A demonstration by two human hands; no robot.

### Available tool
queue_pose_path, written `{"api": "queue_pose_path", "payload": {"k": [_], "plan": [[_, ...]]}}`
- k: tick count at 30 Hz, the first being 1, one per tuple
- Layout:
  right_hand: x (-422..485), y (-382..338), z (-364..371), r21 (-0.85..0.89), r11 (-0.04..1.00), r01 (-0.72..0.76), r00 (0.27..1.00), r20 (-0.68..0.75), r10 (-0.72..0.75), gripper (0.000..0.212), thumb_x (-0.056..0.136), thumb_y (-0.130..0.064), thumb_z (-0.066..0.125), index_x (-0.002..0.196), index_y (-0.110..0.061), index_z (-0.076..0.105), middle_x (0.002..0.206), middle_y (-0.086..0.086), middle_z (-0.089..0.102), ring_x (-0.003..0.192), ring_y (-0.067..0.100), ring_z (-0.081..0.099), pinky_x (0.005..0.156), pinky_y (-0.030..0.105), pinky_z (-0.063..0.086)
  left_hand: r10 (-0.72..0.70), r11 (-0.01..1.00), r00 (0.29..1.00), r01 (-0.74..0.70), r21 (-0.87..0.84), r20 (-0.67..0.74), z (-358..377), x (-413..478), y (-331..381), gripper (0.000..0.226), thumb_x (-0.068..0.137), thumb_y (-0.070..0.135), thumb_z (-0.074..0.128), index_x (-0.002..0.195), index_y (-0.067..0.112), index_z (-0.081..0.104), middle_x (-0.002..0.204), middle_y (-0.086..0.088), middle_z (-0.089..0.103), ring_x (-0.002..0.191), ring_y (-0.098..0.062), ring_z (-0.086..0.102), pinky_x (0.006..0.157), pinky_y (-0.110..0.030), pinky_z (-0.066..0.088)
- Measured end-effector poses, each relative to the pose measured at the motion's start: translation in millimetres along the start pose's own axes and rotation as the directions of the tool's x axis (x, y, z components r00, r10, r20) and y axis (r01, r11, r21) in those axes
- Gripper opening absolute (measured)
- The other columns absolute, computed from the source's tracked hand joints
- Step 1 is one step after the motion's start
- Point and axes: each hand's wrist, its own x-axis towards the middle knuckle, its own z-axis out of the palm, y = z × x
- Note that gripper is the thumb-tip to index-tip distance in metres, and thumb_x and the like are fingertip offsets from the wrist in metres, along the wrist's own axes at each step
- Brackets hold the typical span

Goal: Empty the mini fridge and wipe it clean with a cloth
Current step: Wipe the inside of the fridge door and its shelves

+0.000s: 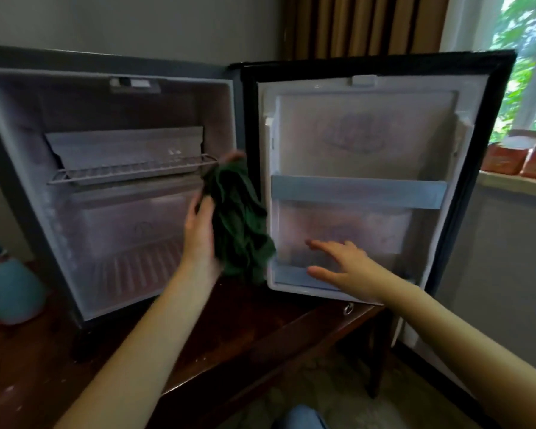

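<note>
Currently my left hand (198,230) grips dark-green cloth (239,218); right hand (344,264), fingers spread, at 3 o'clock by white door shelf (291,275). Risk: trailing cloth could snag grey wire rack (130,173).

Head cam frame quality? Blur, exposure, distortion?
Head view: soft all over with motion smear, worst on the blue object at the left edge. The window is blown out while the mini fridge cavity is dim. The wide-angle lens bows the door frame. The cloth in the left hand reads as a dark blob, and the right hand has smeared edges.
</note>
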Motion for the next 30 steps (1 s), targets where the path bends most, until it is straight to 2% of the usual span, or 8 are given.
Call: {"api": "queue_pose_path", "payload": {"k": [2,4,6,7,15,23,26,30], "plan": [[0.7,29.8,8.6,-0.143,0.988,-0.055,0.998,-0.008,0.054,0.064,0.091,-0.055,0.047,0.147,-0.035,0.024,0.150,-0.003,0.034,0.135,0.024,0.029,0.111,0.046,0.028,0.279,0.952,0.959,-0.268,0.148,-0.057,28.5,22.6,23.8,0.052,0.092,0.021,0.060,0.141,0.015,0.043,0.132,-0.009,0.054,0.115,-0.018,0.058,0.099,-0.034,0.048],[-0.4,52.8,17.0,-0.180,0.979,-0.101,0.995,0.000,0.102,0.062,0.093,-0.048,0.050,0.147,-0.029,0.027,0.151,-0.002,0.033,0.135,0.023,0.029,0.111,0.041,0.029,0.544,0.714,0.838,-0.489,0.501,0.043,59.6,46.5,31.6,0.054,0.094,0.012,0.053,0.145,0.012,0.034,0.135,-0.010,0.037,0.119,-0.007,0.045,0.104,-0.018,0.037],[-4.2,65.5,23.4,-0.149,0.983,-0.108,0.993,0.019,0.112,0.058,0.093,-0.040,0.053,0.145,-0.029,0.031,0.148,-0.002,0.036,0.132,0.021,0.034,0.109,0.036,0.032,0.622,0.435,0.752,-0.563,0.703,0.218,75.1,68.5,16.1,0.053,0.092,0.011,0.047,0.144,0.011,0.036,0.136,-0.019,0.027,0.124,-0.020,0.039,0.105,-0.018,0.031],[-5.2,69.3,26.0,-0.132,0.985,-0.107,0.993,0.026,0.112,0.056,0.093,-0.037,0.054,0.144,-0.029,0.033,0.146,-0.002,0.040,0.129,0.021,0.039,0.106,0.034,0.035,0.607,0.417,0.761,-0.549,0.724,0.228,76.3,76.5,5.3,0.051,0.091,0.010,0.045,0.142,0.012,0.039,0.136,-0.022,0.027,0.124,-0.027,0.040,0.104,-0.020,0.031],[-2.4,78.8,33.8,-0.073,0.989,-0.125,0.992,-0.037,0.123,0.044,0.093,-0.021,0.051,0.137,-0.019,0.045,0.132,0.003,0.054,0.117,0.023,0.051,0.099,0.031,0.037,0.506,0.418,0.853,-0.374,0.828,0.130,26.8,41.5,-77.3,0.038,0.095,0.006,0.047,0.133,0.002,0.049,0.136,-0.022,0.034,0.116,-0.031,0.048,0.096,-0.014,0.028],[-9.9,67.9,39.1,-0.025,0.993,-0.116,0.990,-0.080,0.113,0.051,0.091,-0.008,0.047,0.141,-0.019,0.041,0.139,0.002,0.049,0.125,0.022,0.044,0.099,0.026,0.028,0.115,0.365,0.993,-0.054,0.929,0.012,-44.5,-6.9,-123.7,0.039,0.100,0.023,0.042,0.138,0.014,0.047,0.133,-0.017,0.041,0.109,-0.033,0.055,0.090,-0.031,0.044],[-19.3,62.8,43.4,0.013,0.995,-0.097,0.981,-0.169,0.097,0.050,0.094,-0.012,0.048,0.142,-0.025,0.039,0.138,-0.005,0.048,0.128,0.018,0.043,0.103,0.025,0.028,-0.057,0.429,0.996,0.090,0.899,-0.072,-66.5,-30.6,-126.4,0.040,0.100,0.028,0.042,0.139,0.023,0.045,0.137,-0.011,0.039,0.112,-0.029,0.053,0.093,-0.036,0.047],[-56.7,26.1,74.1,0.437,0.894,0.094,0.945,-0.322,0.058,0.059,0.090,-0.046,0.057,0.142,-0.045,0.029,0.143,-0.026,0.035,0.129,-0.004,0.037,0.106,0.025,0.036,0.024,0.572,0.999,0.013,0.820,-0.033,-48.0,-72.8,-118.4,0.039,0.099,0.020,0.046,0.138,0.021,0.044,0.126,0.003,0.038,0.112,-0.012,0.047,0.096,-0.027,0.041]]}}
